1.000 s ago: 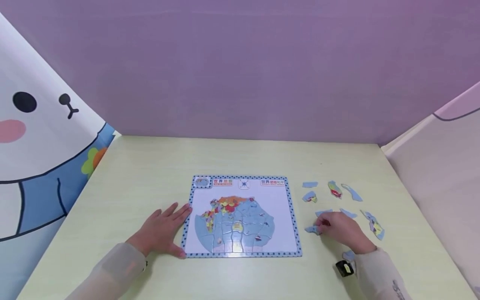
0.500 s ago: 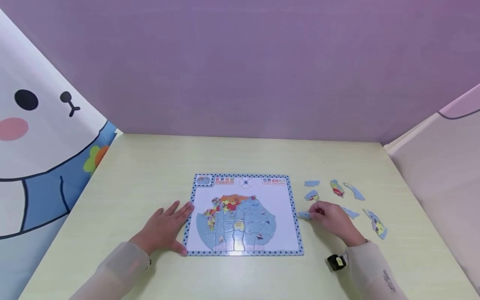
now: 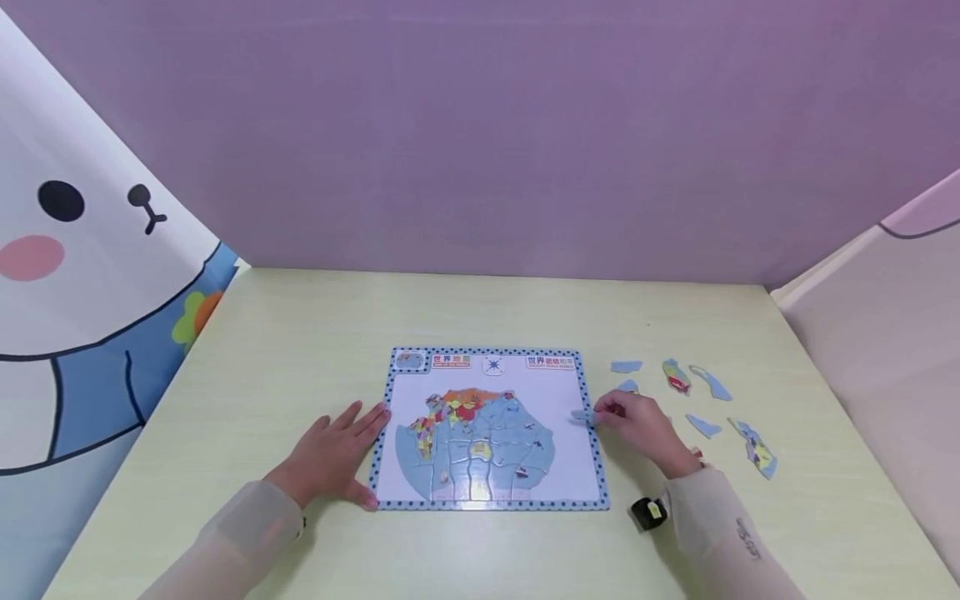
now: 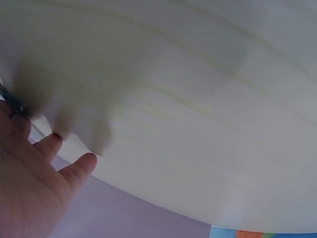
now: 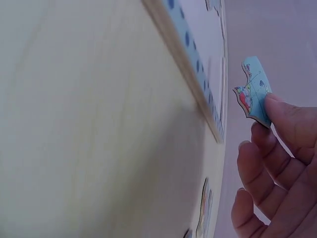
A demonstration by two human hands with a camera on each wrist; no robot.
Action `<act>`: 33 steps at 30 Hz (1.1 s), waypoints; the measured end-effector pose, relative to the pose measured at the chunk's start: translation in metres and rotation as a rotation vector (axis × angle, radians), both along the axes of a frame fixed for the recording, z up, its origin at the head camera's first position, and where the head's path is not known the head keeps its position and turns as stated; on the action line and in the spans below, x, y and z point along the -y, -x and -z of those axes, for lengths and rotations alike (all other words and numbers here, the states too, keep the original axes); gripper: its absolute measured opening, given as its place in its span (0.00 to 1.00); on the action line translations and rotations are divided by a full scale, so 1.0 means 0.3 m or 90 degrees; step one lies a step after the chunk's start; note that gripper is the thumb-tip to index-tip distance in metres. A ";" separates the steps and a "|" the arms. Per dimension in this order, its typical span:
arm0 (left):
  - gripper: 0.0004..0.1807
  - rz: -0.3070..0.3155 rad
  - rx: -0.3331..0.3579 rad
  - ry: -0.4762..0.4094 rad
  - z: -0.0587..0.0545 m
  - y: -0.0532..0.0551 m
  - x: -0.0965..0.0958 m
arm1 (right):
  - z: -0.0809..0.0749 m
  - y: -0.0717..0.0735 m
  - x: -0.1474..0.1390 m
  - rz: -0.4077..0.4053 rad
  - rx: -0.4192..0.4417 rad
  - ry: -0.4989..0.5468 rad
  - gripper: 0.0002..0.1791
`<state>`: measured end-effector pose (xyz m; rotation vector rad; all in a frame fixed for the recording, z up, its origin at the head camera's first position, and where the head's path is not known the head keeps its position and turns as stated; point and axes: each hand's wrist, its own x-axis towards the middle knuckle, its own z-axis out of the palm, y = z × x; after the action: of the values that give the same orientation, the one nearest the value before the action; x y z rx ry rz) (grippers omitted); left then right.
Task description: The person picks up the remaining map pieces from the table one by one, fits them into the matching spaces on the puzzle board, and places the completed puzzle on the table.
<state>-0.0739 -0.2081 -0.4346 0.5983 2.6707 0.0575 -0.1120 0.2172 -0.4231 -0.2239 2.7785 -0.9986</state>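
A partly filled world-map puzzle board [image 3: 570,467] with a blue dotted border lies on the table. Joined map pieces [image 3: 480,450] cover the lower middle of its white field. My left hand [image 3: 326,458] rests with spread fingers at the board's left edge. Between thumb and fingers, my right hand [image 3: 637,427] pinches a light-blue puzzle piece [image 5: 256,91] with a small red and yellow patch. That piece is held up over the board's right border. In the left wrist view the left hand's fingers [image 4: 77,171] look straight.
Loose puzzle pieces lie on the table to the right, among them a red-green one [image 3: 677,377], a curved blue one [image 3: 711,383] and a long yellow-blue one [image 3: 753,448]. A small black device [image 3: 648,513] hangs at the right wrist. A purple backdrop [image 3: 495,150] stands behind the table.
The right hand has lifted the puzzle piece from the table and carried it leftward to the board's right border. The left hand has stayed at the board's left edge.
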 end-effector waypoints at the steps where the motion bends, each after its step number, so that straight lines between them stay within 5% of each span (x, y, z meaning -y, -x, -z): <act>1: 0.65 0.002 -0.002 0.003 0.000 0.002 -0.001 | -0.002 0.004 0.007 0.001 0.003 0.001 0.02; 19: 0.66 0.002 -0.015 0.002 0.004 -0.024 0.015 | -0.011 0.074 0.229 -0.014 0.051 0.025 0.02; 33: 0.65 0.006 -0.033 0.000 -0.005 -0.003 0.002 | -0.010 0.109 0.334 -0.015 0.076 0.048 0.02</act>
<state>-0.0730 -0.2086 -0.4330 0.6202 2.7172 0.0393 -0.1447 0.1169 -0.4201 -0.2009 2.6281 -1.0764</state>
